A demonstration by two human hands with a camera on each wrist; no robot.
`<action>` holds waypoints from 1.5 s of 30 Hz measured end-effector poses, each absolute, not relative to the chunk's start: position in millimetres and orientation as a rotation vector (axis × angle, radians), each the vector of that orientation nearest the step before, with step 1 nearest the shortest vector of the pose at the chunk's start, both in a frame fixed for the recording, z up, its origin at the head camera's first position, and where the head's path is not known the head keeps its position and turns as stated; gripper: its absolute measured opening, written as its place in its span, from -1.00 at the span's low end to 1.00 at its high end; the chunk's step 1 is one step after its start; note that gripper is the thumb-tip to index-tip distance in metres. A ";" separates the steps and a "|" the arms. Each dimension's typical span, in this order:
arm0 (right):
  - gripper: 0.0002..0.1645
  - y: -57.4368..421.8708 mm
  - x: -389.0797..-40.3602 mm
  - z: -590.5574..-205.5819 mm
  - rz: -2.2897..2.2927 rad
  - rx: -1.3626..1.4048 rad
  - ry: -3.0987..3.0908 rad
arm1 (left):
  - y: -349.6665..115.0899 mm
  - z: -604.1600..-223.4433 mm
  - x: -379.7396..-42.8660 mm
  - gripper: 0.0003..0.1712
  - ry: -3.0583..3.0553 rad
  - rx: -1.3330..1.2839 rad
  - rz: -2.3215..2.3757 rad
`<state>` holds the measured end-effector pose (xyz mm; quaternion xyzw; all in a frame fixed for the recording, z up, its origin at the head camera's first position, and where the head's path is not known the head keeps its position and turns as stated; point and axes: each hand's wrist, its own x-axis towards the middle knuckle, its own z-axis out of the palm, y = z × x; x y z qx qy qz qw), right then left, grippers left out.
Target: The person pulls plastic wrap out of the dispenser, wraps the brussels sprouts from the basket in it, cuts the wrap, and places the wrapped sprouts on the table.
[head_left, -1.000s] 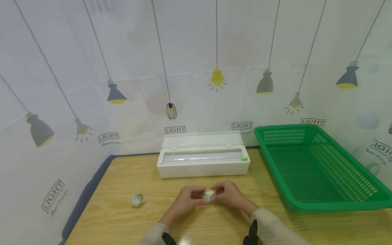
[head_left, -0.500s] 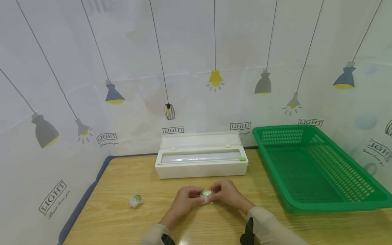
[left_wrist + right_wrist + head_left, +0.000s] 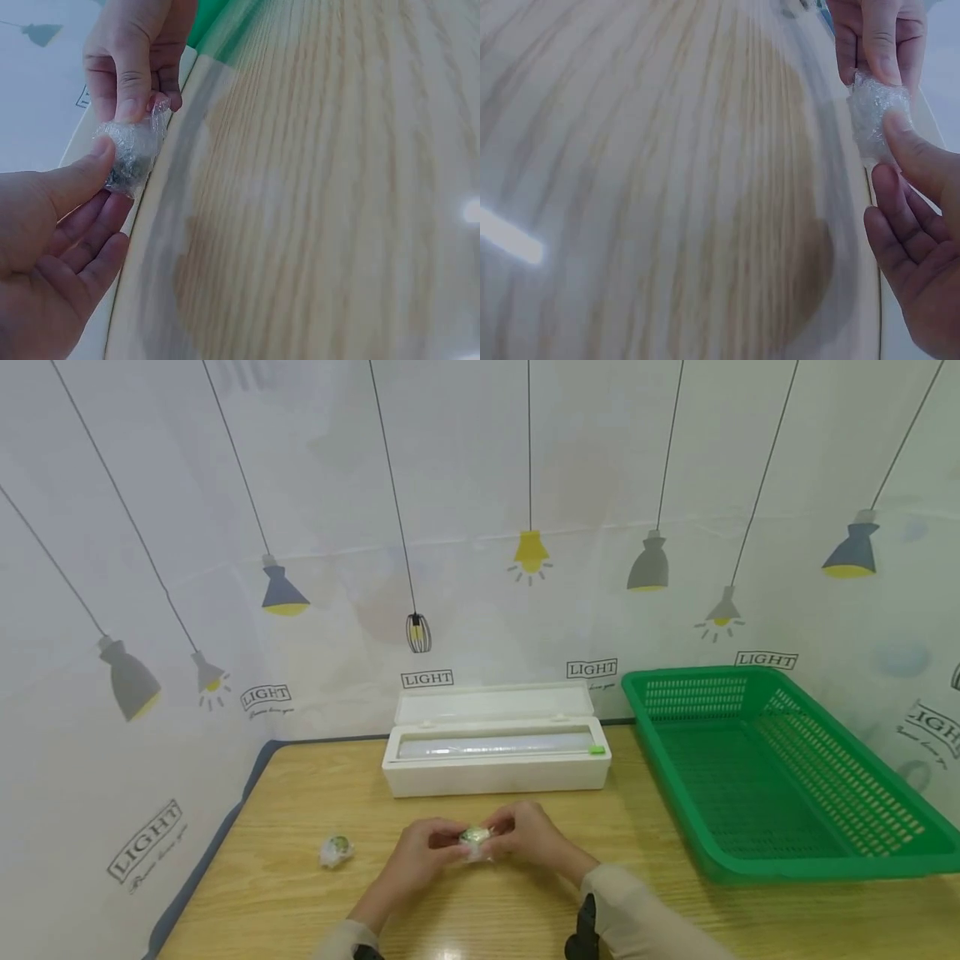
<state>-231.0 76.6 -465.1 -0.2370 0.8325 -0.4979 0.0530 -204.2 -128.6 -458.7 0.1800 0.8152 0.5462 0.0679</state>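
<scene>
Between both hands is a small green item in crumpled clear plastic film, held just above the table. My left hand pinches its left side with thumb and fingers. On the other side, my right hand pinches it by thumb and fingertips. In the left wrist view the film-wrapped item shows a dark patch under shiny wrap; the right wrist view shows mostly crinkled film. What the green item is, I cannot tell. A similar wrapped green item lies on the table to the left.
Behind the hands stands a white cling film box, lid raised, a roll inside and a green slider at its right end. A green plastic basket sits on the right. A lamp-printed wall covering borders the wooden table.
Both hands have shifted left together with the wrapped item between them. Their pinching hold on it stays. The other wrapped item lies where it was.
</scene>
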 end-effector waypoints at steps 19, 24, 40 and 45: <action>-0.68 7.8 -219.1 -466.9 -1.624 -0.752 2.375 | -195.4 -446.3 -183.6 -0.57 2.514 0.509 1.547; -0.70 -10.5 -214.3 -465.9 -1.645 -0.776 2.353 | -212.4 -442.0 -176.9 -0.57 2.567 0.484 1.491; -0.68 -62.5 -192.8 -471.2 -1.643 -0.834 2.343 | -262.8 -443.4 -154.1 -0.49 2.541 0.163 1.386; -0.69 -71.8 -185.8 -471.7 -1.625 -0.865 2.385 | -273.9 -446.9 -150.9 -0.46 2.508 0.080 1.380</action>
